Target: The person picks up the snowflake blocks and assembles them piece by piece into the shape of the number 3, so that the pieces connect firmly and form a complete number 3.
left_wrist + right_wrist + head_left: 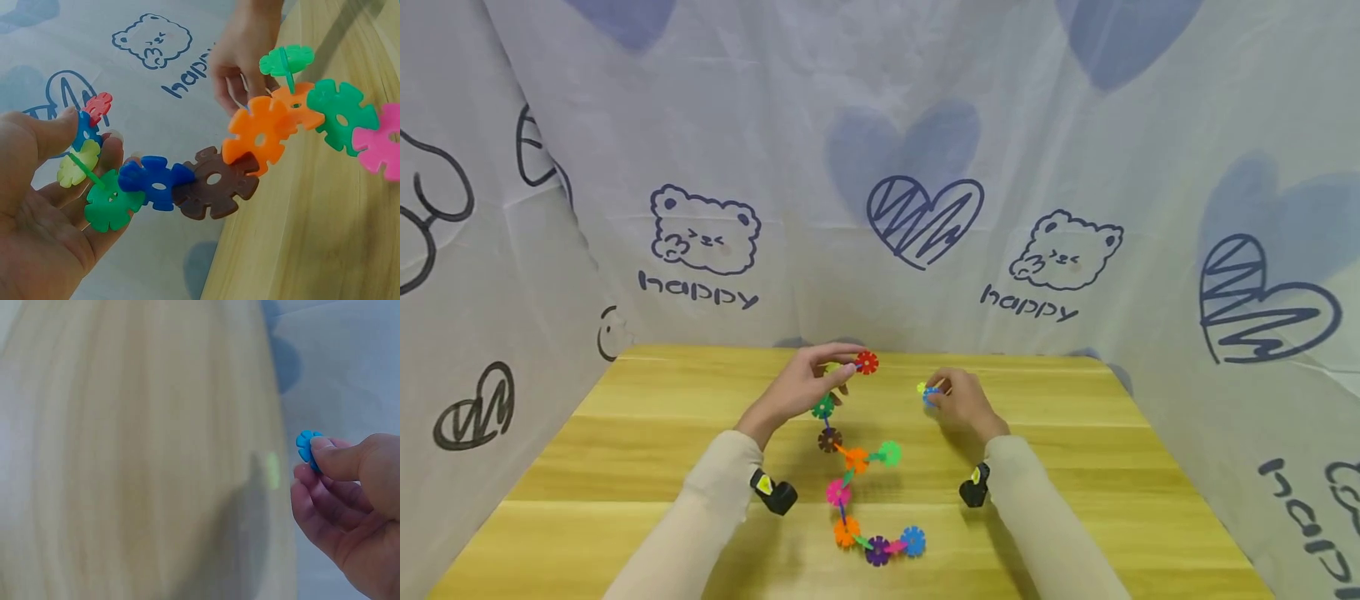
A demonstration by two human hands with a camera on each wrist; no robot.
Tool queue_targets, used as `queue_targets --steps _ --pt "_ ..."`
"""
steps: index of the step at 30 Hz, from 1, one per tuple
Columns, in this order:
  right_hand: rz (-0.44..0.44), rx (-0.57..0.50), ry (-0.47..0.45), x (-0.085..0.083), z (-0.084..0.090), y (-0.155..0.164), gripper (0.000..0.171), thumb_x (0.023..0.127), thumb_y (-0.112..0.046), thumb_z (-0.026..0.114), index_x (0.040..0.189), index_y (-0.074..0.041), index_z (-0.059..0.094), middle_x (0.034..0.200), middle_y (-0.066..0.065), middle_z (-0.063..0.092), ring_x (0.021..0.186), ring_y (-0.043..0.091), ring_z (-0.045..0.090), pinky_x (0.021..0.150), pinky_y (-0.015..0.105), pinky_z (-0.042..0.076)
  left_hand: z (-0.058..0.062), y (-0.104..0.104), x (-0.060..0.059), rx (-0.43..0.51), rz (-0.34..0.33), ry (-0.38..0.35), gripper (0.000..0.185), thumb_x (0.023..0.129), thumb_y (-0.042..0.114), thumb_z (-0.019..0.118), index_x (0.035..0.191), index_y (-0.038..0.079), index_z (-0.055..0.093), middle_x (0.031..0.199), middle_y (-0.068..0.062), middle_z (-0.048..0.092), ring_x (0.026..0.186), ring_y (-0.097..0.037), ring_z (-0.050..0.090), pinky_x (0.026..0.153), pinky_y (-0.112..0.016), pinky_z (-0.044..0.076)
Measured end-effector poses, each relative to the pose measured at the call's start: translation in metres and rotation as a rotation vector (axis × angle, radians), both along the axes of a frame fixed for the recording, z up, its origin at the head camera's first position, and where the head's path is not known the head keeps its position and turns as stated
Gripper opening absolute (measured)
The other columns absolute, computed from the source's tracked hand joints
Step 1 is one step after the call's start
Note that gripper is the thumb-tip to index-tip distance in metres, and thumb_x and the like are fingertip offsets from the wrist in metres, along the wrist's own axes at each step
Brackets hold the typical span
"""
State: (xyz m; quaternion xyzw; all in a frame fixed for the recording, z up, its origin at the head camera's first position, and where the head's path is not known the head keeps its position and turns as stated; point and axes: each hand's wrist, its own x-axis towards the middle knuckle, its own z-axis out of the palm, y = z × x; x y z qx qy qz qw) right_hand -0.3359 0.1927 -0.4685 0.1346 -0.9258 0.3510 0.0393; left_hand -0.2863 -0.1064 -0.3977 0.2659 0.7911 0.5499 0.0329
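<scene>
Light wooden table (625, 467), chain of colourful plastic snowflake discs (865, 500) lying on it

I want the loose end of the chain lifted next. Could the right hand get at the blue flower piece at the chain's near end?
Probably yes, once freed. The blue end piece lies bare on the table, but the right hand already pinches a small blue piece.
</scene>
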Motion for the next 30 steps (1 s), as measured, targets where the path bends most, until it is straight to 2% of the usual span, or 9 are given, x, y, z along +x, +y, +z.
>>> queue_targets --steps 2,4,10,12,18,24,28,30 --pt "0.012 -0.048 0.006 0.0 0.007 0.001 0.013 0.095 -0.005 0.073 0.108 -0.002 0.074 0.094 0.016 0.075 0.077 0.019 0.068 0.067 0.03 0.058 0.001 0.0 -0.001 -0.003 0.002 0.004 0.039 0.107 0.021 0.057 0.146 0.015 0.059 0.14 -0.019 0.063 0.085 -0.024 0.067 0.074 -0.046 0.064" --pt "0.025 -0.108 -0.004 0.001 0.014 0.001 0.016 0.095 -0.003 0.072 0.11 0.001 0.074 0.093 0.019 0.075 0.072 0.018 0.068 0.066 0.032 0.059 0.002 0.0 -0.001 -0.005 0.003 0.004 0.039 0.107 0.021 0.057 0.146 0.016 0.059 0.14 -0.018 0.063 0.085 -0.024 0.067 0.075 -0.049 0.064" --pt "0.028 -0.233 -0.02 0.005 0.031 -0.005 0.02 0.094 0.002 0.071 0.114 0.004 0.073 0.095 0.022 0.074 0.073 0.019 0.071 0.074 0.042 0.065 0.002 0.0 -0.001 -0.011 0.01 0.0 0.038 0.107 0.022 0.058 0.145 0.017 0.059 0.141 -0.019 0.063 0.085 -0.024 0.067 0.075 -0.051 0.063" --pt "0.032 -0.243 -0.003 0.006 0.035 -0.009 0.019 0.093 0.001 0.072 0.113 0.002 0.074 0.095 0.021 0.074 0.074 0.019 0.071 0.073 0.038 0.065 0.001 0.0 -0.001 -0.013 0.011 -0.001 0.039 0.107 0.022 0.058 0.145 0.016 0.059 0.141 -0.019 0.063 0.085 -0.024 0.067 0.075 -0.05 0.064" --pt "0.078 -0.245 0.065 0.016 0.053 -0.021 0.019 0.095 -0.001 0.072 0.113 0.001 0.074 0.098 0.021 0.077 0.076 0.024 0.074 0.07 0.037 0.064 0.001 0.0 -0.001 -0.015 0.003 0.0 0.04 0.107 0.022 0.057 0.146 0.013 0.058 0.141 -0.018 0.062 0.084 -0.024 0.067 0.075 -0.051 0.063" --pt "0.093 -0.263 0.096 0.025 0.066 -0.03 0.016 0.095 -0.004 0.072 0.111 -0.001 0.075 0.095 0.018 0.076 0.075 0.026 0.073 0.065 0.028 0.062 0.002 0.001 0.0 -0.017 0.009 -0.002 0.038 0.107 0.021 0.057 0.145 0.016 0.059 0.139 -0.018 0.064 0.084 -0.023 0.067 0.073 -0.047 0.064" --pt "0.089 -0.261 0.105 0.029 0.07 -0.035 0.014 0.095 -0.005 0.073 0.109 -0.002 0.075 0.095 0.017 0.076 0.079 0.033 0.073 0.065 0.027 0.061 0.002 0.002 0.0 -0.014 0.004 -0.004 0.038 0.107 0.022 0.057 0.145 0.016 0.059 0.138 -0.017 0.065 0.084 -0.024 0.067 0.075 -0.053 0.063" --pt "0.084 -0.253 0.11 0.03 0.072 -0.036 0.013 0.095 -0.005 0.073 0.108 -0.003 0.075 0.095 0.016 0.076 0.078 0.032 0.072 0.065 0.028 0.061 0.001 0.002 0.0 -0.014 0.003 -0.004 0.038 0.107 0.022 0.057 0.145 0.015 0.059 0.138 -0.018 0.064 0.084 -0.024 0.066 0.076 -0.054 0.063"
